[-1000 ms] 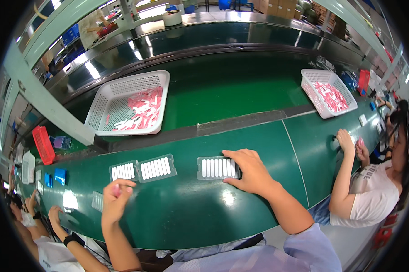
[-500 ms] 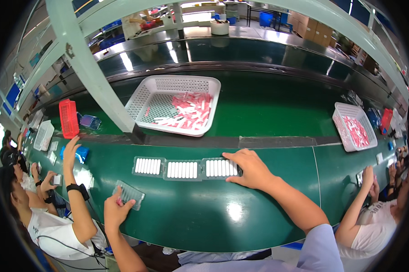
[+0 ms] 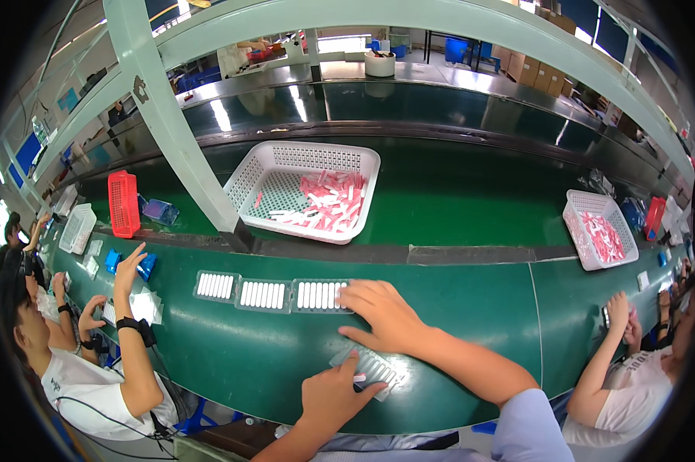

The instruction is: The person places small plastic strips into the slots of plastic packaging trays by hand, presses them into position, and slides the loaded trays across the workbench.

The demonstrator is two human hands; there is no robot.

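Note:
Three clear plastic trays filled with white sticks lie in a row on the green table: a left tray (image 3: pixel 216 286), a middle tray (image 3: pixel 263 295) and a right tray (image 3: pixel 318 296). My right hand (image 3: pixel 386 317) rests its stretched fingers at the right tray's end, its thumb spread away. Below it, my left hand (image 3: pixel 334 396) grips another clear slotted tray (image 3: pixel 384 371) between thumb and fingers. A small white and pink piece (image 3: pixel 359 378) shows between that thumb and forefinger. The slots I can see in this tray look bare.
A white basket (image 3: pixel 240 185) of pink and white sticks stands beyond the dark ledge (image 3: pixel 471 255), behind a slanting post (image 3: pixel 179 131). A red basket (image 3: pixel 124 204) and blue packets (image 3: pixel 146 266) are to the left. Co-workers sit on both sides; another white basket (image 3: pixel 576 231) stands right.
The row of filled trays has shifted left with my right hand. My left hand has carried the slotted tray rightward and nearer, below my right hand. The view has tilted slightly.

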